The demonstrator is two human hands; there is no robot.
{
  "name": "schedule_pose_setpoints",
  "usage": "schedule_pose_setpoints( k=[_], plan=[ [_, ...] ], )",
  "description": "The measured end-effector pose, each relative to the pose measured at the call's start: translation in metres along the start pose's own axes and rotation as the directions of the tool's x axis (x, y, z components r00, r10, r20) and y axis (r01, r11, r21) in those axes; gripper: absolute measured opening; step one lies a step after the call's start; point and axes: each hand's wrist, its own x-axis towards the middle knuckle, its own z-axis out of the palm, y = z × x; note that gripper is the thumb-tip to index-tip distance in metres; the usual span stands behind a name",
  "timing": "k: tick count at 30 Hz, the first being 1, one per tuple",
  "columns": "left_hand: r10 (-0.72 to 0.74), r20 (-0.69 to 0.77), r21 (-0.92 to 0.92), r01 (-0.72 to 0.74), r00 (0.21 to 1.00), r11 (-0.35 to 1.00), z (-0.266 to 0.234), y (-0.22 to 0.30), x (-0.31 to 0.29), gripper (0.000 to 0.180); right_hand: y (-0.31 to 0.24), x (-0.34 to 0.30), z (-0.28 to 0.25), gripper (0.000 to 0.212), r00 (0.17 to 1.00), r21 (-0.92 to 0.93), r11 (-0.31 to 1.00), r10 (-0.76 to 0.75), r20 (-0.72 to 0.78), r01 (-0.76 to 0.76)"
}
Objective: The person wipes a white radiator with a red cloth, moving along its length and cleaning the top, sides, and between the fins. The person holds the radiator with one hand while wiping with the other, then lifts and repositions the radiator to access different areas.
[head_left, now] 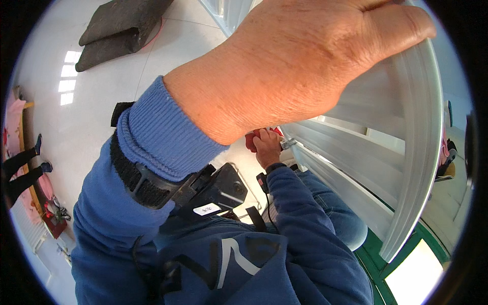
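My left hand [300, 66] reaches across the top of the view, close to the camera. Its thumb lies against the rim of a pale, slatted metal panel [424, 127]; the upper picture edge cuts off most of the fingers. Lower down and farther off, my right hand [268, 151] is closed round a red object [250, 141] whose kind I cannot make out. Beside those fingers a small silver metal fitting [288, 144] sits against the panel's near side. The left wrist hides part of the panel and the space above the right hand.
A dark folded mat [122, 30] lies on the pale tiled floor [117, 76]. At far left another person's dark-trousered legs [23, 168] show beside pink cloth. A black device [218, 190] is strapped to my left forearm. Green framing [376, 259] borders a bright pane at lower right.
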Motion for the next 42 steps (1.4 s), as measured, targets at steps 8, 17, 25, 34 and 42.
schedule_pose_setpoints(
  k=[8, 17, 25, 34, 42],
  plan=[
    [0.019, 0.007, 0.016, -0.019, 1.0, 1.0, 0.002, -0.008, 0.002, 0.056, 0.01, 0.012, 0.041, 0.013, 0.947, 0.026, 0.963, 0.26, 0.19, -0.269],
    [0.033, -0.062, 0.006, -0.032, 0.998, 0.999, 0.016, 0.0, 0.011, 0.056, -0.005, 0.033, 0.017, 0.007, 0.939, -0.361, 0.916, 0.265, 0.221, -0.174],
    [0.013, -0.074, 0.018, -0.012, 0.997, 1.0, 0.017, -0.007, 0.009, 0.056, -0.024, 0.006, 0.052, 0.017, 0.812, 0.037, 0.913, 0.342, 0.474, -0.407],
    [0.007, -0.077, 0.009, -0.007, 0.997, 1.0, 0.02, -0.005, 0.007, 0.057, -0.078, -0.001, 0.004, 0.016, 0.786, 0.081, 0.973, 0.126, 0.605, -0.218],
    [0.007, -0.072, 0.008, -0.007, 0.997, 1.0, 0.019, -0.008, 0.006, 0.057, -0.013, -0.006, 0.004, 0.018, 0.719, -0.479, 0.822, 0.127, 0.684, 0.31]
  ],
)
